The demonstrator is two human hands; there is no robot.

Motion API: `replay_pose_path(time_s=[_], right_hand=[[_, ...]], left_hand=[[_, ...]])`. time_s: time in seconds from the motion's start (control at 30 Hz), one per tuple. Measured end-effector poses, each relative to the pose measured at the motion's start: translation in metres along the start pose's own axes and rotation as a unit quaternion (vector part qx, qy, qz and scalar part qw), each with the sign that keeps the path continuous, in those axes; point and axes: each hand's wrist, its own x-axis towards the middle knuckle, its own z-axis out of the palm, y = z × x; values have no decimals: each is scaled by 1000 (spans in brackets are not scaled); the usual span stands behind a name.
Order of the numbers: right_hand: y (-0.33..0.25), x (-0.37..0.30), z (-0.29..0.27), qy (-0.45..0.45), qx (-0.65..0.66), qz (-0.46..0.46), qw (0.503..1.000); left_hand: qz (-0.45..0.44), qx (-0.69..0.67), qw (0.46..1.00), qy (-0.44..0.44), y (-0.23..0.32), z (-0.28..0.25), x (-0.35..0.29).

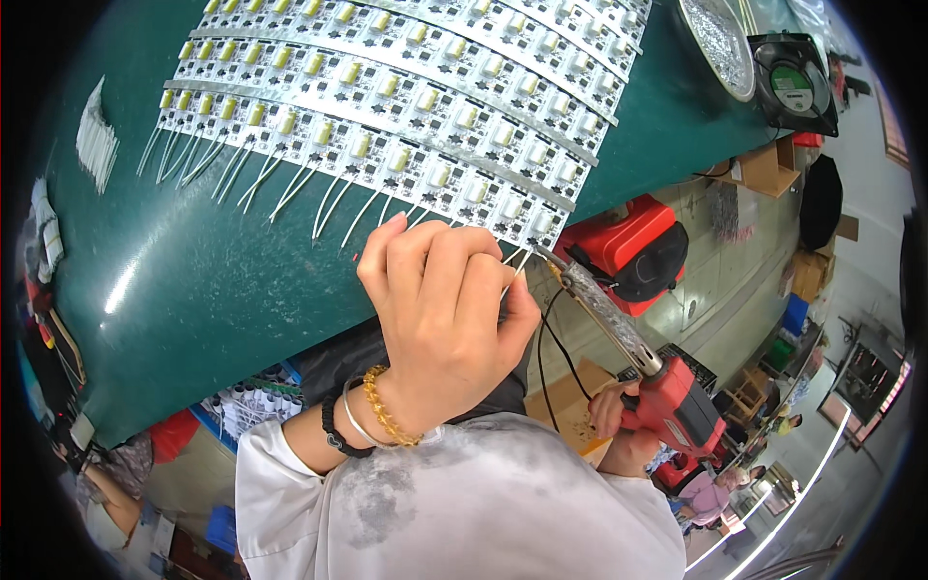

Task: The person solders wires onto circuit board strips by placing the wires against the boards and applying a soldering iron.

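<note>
A large panel of white circuit boards (387, 87) lies on the green table, with rows of yellowish components and dark chips. Thin white wires hang from most of its near edge. My left hand (445, 309) is closed at that edge, thumb and forefinger pinching a white wire (521, 263) by the right corner. My right hand (611, 418) grips a red soldering gun (677, 404), lower right of the panel. Its long metal barrel points up and left, and the tip meets the board corner beside the pinched wire. Whether the wire is joined there I cannot tell.
A bundle of white wires (96, 137) lies at the table's left. At the back right are a round dish of silvery bits (717, 43) and a black fan (793, 85). A red and black stool (623, 251) stands beyond the table edge. Other people sit in the background.
</note>
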Motion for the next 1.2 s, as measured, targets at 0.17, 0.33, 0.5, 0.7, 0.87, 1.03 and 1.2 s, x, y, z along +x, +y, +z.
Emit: replay_pose_path(time_s=[0.17,0.33,0.5,0.7,0.87,1.03,1.2], right_hand=[[-7,0,5,30,-100,46,993],[4,-18,-32,-35,-202,-10,979],[4,-10,-23,-86,-186,9,979],[11,-2,-14,-79,-17,-19,997],[12,0,-15,-91,-14,-39,995],[12,4,-9,-28,-87,-31,995],[-3,47,18,-68,-97,-106,987]], left_hand=[[15,14,1000,1,-1,1,-1],[14,20,1000,-3,-1,-1,1],[8,14,1000,-5,-2,-1,1],[9,9,1000,-2,0,0,1],[11,3,1000,-3,-1,2,1],[12,10,1000,-7,0,-5,3],[-6,-88,996,-1,-16,-62,11]])
